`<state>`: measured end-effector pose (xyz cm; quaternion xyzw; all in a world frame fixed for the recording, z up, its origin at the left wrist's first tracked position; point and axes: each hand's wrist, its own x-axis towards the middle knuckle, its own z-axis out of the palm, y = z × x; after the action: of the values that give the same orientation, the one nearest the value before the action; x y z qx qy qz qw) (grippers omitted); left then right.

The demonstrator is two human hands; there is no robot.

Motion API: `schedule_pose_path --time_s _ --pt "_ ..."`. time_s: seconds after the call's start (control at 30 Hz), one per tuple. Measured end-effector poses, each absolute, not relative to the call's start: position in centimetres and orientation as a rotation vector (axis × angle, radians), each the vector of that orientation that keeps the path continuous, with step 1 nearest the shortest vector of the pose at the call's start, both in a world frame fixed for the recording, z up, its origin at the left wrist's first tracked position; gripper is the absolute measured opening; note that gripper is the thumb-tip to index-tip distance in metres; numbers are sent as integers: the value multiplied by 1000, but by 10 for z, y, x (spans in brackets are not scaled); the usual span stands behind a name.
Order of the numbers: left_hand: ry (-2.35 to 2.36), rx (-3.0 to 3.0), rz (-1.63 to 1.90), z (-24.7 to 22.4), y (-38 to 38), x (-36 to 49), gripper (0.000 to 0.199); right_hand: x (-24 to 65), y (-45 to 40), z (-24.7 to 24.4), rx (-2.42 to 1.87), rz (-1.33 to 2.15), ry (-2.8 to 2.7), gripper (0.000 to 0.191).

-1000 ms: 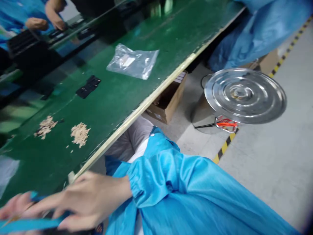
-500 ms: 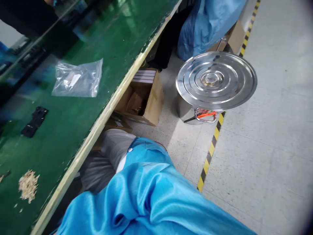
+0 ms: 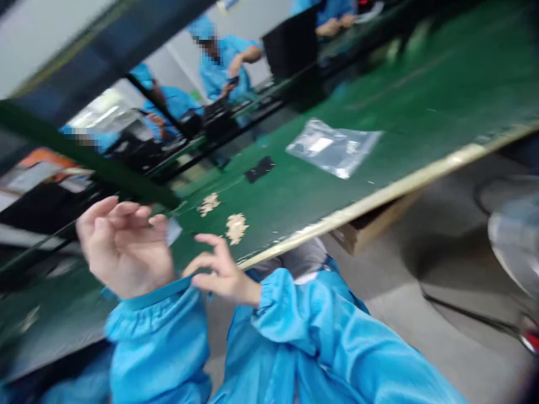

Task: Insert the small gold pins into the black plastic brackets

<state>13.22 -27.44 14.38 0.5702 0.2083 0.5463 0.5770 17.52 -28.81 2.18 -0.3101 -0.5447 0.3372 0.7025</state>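
Note:
My left hand [image 3: 128, 247] is raised over the bench at left, palm showing, with its fingers loosely curled and apart and nothing in them. At its wrist is the gathered cuff [image 3: 158, 295] of my blue sleeve. My right hand [image 3: 225, 275] reaches across to that cuff; its thumb and a finger pinch the edge, while the index finger sticks out. Just beyond the right hand lie two small piles of pale slivers, a nearer pile [image 3: 236, 228] and a farther pile [image 3: 209, 204]. Motion blurs both hands slightly.
On the green bench [image 3: 320, 210] lie a black flat part [image 3: 260, 169] and a clear plastic bag [image 3: 334, 147]. A green post [image 3: 84, 157] and overhead shelf stand at left. Several people in blue work across the bench. A cardboard box [image 3: 370, 224] sits below; a metal lid [image 3: 516, 235] is at right.
My view has swung left, from the floor and lidded pot toward the bench. Both hands have come into view, the right one at the left sleeve's cuff.

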Motion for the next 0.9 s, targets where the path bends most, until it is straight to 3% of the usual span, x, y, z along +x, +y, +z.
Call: schedule_pose_path --time_s 0.07,0.13,0.3,0.43,0.57,0.7,0.9 --pt "306 1139 1371 156 -245 129 18 173 -284 20 -431 916 -1069 59" --pt "194 1072 1401 159 -224 124 21 179 -281 20 -289 932 -1048 62" --pt "576 1919 1701 138 -180 121 15 211 -268 31 -527 791 -1126 45" --pt "875 2934 1049 116 -136 138 20 232 -249 46 -763 665 -1350 43" --pt "917 3175 549 99 -105 164 23 233 -223 63 -926 314 -1661 55" --pt "912 3086 530 89 -78 178 24 226 -196 72 -1004 156 -1840 60" --pt "951 2853 583 67 -43 153 20 258 -169 59 -1075 263 -1960 58"
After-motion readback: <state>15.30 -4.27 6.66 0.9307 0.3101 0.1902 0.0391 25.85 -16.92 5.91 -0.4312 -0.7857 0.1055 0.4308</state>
